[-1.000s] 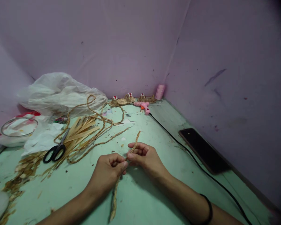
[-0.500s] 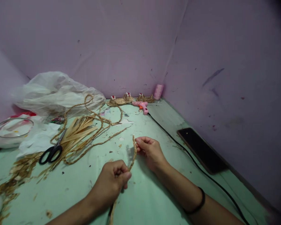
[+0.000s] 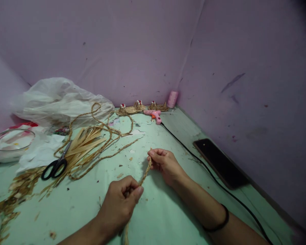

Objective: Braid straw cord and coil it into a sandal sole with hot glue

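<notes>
A braided straw-coloured cord (image 3: 146,174) runs between my two hands above the green tabletop. My left hand (image 3: 123,200) is closed on it lower down, and the cord's tail hangs below that hand toward the bottom edge. Near the cord's upper end, my right hand (image 3: 165,165) pinches it between thumb and fingers. The tip pokes out just above the right fingertips.
Black-handled scissors (image 3: 58,165) lie on dried straw strips (image 3: 84,144), beside a long loose cord (image 3: 104,158). Against the back wall are a pink glue gun (image 3: 155,115), a pink thread spool (image 3: 172,99) and a plastic bag (image 3: 58,98). A phone (image 3: 219,163) lies right.
The cord's upper end has tilted right into my right fingers, which now pinch it; earlier it stood free just beside them. My left hand keeps its hold nearly in place.
</notes>
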A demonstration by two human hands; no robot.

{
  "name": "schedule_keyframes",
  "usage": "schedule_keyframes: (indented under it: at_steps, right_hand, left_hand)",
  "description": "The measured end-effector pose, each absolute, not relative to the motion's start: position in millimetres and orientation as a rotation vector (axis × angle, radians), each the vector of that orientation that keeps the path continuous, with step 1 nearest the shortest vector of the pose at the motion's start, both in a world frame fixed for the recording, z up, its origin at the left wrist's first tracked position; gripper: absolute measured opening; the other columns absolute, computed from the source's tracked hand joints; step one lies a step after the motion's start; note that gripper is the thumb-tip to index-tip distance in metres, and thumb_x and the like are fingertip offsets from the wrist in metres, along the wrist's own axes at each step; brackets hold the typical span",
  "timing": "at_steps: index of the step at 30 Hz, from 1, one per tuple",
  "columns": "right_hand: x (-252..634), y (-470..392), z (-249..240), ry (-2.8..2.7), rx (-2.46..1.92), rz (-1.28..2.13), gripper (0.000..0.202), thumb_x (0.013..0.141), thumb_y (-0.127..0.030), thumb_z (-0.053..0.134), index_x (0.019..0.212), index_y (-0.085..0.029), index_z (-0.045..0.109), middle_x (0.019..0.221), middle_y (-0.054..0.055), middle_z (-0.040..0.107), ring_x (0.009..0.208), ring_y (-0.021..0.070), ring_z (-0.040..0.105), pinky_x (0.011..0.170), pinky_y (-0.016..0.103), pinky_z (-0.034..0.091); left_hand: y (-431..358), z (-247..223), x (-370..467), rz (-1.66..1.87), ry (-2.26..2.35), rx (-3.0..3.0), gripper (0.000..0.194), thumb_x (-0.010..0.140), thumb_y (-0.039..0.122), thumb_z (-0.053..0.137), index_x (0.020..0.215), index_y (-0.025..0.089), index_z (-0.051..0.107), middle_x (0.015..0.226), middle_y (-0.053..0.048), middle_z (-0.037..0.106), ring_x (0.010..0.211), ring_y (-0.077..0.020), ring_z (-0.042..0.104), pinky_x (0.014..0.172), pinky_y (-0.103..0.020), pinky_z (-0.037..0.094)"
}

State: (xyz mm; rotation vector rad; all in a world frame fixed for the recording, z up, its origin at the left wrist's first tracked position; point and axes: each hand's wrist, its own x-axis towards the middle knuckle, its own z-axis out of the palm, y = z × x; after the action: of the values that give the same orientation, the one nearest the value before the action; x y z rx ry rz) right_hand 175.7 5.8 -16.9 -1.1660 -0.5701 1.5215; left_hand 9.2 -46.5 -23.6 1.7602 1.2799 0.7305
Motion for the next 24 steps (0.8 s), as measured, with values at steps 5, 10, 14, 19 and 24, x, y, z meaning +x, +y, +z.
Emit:
schedule_keyframes:
  at_steps: [5,10,14,19,24]
  right_hand:
    - [184,12,-19,-0.456,-1.131,1.461,0.021,0.052,-0.024,0.079,0.059,-0.014,0.061,0.05,-0.004,0.059,0.042,0.005,0.049,0.041,0.015,0.043]
    - [178,11,-24,-0.429,-1.111,1.447,0.02,0.053,-0.021,0.08,0.061,-0.012,0.064,0.052,-0.002,0.062,0.042,0.0059,0.051,0.041,0.016,0.045]
    - [184,12,-17,-0.409,-1.061,1.431,0.017,0.056,-0.019,0.079,0.062,-0.012,0.063,0.051,-0.002,0.061,0.041,0.0049,0.05,0.04,0.014,0.044]
    - [208,17,-1,-0.344,-0.996,1.393,0.014,0.062,-0.018,0.075,0.062,-0.015,0.061,0.048,-0.006,0.055,0.039,0.0027,0.048,0.04,0.011,0.044]
    - [212,17,-4,-0.355,-0.987,1.394,0.013,0.063,-0.02,0.074,0.063,-0.017,0.062,0.05,-0.005,0.057,0.039,0.0054,0.048,0.039,0.016,0.044]
  left_hand:
    - [-25,-29,-48,1.321,1.104,2.818,0.014,0.073,0.014,0.059,0.087,0.015,0.06,0.078,-0.006,0.068,0.066,-0.0156,0.062,0.061,-0.024,0.047]
    - [-4,0,-107,1.483,1.945,2.853,0.011,0.072,0.014,0.063,0.082,0.014,0.064,0.072,-0.002,0.067,0.063,-0.0147,0.062,0.057,-0.022,0.046]
    - [-41,5,-74,1.134,1.673,2.665,0.008,0.081,0.019,0.055,0.081,0.016,0.062,0.069,-0.001,0.066,0.053,-0.0102,0.057,0.051,-0.02,0.044]
    - [-101,-45,-5,0.788,0.746,3.158,0.03,0.092,0.024,0.037,0.112,0.02,0.058,0.113,-0.004,0.067,0.107,-0.0194,0.058,0.094,-0.036,0.043]
    - [-68,-45,-17,0.059,0.775,3.008,0.053,0.09,0.042,0.041,0.139,0.024,0.033,0.143,-0.005,0.042,0.131,-0.0208,0.038,0.108,-0.043,0.028]
